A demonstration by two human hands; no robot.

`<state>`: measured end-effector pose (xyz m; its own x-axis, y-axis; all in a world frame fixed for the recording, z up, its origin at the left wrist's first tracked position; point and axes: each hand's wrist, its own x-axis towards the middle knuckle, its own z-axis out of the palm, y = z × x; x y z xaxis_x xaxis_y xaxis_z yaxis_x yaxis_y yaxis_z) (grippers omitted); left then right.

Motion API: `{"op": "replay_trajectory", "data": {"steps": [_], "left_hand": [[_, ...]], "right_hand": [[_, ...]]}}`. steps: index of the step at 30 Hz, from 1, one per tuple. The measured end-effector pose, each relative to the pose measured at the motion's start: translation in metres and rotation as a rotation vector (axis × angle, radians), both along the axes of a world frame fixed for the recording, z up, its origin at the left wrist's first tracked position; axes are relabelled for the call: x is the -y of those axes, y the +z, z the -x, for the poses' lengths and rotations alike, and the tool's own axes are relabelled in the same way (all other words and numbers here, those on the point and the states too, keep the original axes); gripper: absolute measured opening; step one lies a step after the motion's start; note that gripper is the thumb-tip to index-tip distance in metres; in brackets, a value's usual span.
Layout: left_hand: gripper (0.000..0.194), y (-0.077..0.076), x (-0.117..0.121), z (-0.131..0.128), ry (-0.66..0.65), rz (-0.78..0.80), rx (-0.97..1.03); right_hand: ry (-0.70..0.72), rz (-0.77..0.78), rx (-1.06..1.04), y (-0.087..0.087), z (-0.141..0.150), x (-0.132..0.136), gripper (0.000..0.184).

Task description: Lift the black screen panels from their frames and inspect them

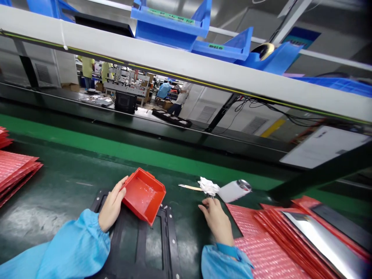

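My left hand (112, 205) grips the left side of a small red plastic bin (148, 193), tilted above a black frame (171, 236) on the bench. Tiny bits lie inside the bin. My right hand (216, 217) is closed, its fingertips on a small dark object that I cannot make out. Just beyond those fingertips lies a crumpled white tissue (208, 186). A thin knife-like tool with a pale handle (193, 188) points left from the tissue. To the right, a white bottle with a metallic cap (235, 191) lies on its side.
Red bubble-wrap pouches (273, 232) are piled at right, with a shiny flat panel (322, 244) on top. More red pouches (17, 170) stand at far left. A white shelf beam (174, 58) with blue bins (165, 35) crosses overhead. People work in the background.
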<state>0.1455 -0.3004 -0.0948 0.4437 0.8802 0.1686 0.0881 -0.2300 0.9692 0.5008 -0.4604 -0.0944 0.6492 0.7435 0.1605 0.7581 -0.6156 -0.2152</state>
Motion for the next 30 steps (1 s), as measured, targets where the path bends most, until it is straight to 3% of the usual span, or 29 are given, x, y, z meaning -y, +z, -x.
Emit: {"op": "replay_trajectory", "data": {"steps": [11,17,24,27,30], "left_hand": [[0.054,0.013,0.000,-0.001,0.044,0.013,-0.040],[0.053,0.013,-0.002,-0.002,-0.079,0.096,0.021],[0.051,0.011,-0.012,-0.005,-0.042,-0.001,-0.077],[0.049,0.020,-0.020,-0.008,-0.112,-0.044,-0.115],[0.044,0.040,-0.026,-0.009,-0.180,-0.112,-0.165]], "right_hand": [[-0.044,0.054,0.013,-0.002,-0.002,0.005,0.029],[-0.026,0.066,0.060,0.000,-0.001,0.004,0.021],[-0.037,-0.020,0.121,0.000,0.010,0.001,0.013],[-0.032,-0.097,0.111,0.003,0.009,0.001,0.013],[-0.005,-0.206,0.074,0.014,0.012,0.007,0.014]]}}
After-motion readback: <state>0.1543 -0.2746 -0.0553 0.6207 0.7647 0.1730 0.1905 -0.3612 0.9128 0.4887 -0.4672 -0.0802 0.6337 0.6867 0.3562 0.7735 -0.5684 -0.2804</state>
